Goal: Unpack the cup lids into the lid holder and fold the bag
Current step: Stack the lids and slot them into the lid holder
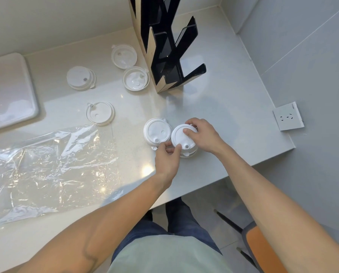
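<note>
A white cup lid [181, 137] sits atop a small stack near the counter's front edge. My right hand [203, 134] grips its far rim and my left hand [167, 157] pinches its near rim. A second white lid stack [156, 132] stands just left of it, touching. Several more lids lie loose further back: a clear one [100, 113], a white one [81, 77], and two near the holder [136, 80] [124, 56]. The black and wood lid holder [164, 56] stands upright at the back. The clear plastic bag [52, 170] lies flat and crumpled on the left.
A white tray [9, 91] rests at the far left of the pale counter [223, 115]. A wall socket [287, 119] sits at the counter's right edge. An orange-seated chair [263, 247] stands below right, beside my legs.
</note>
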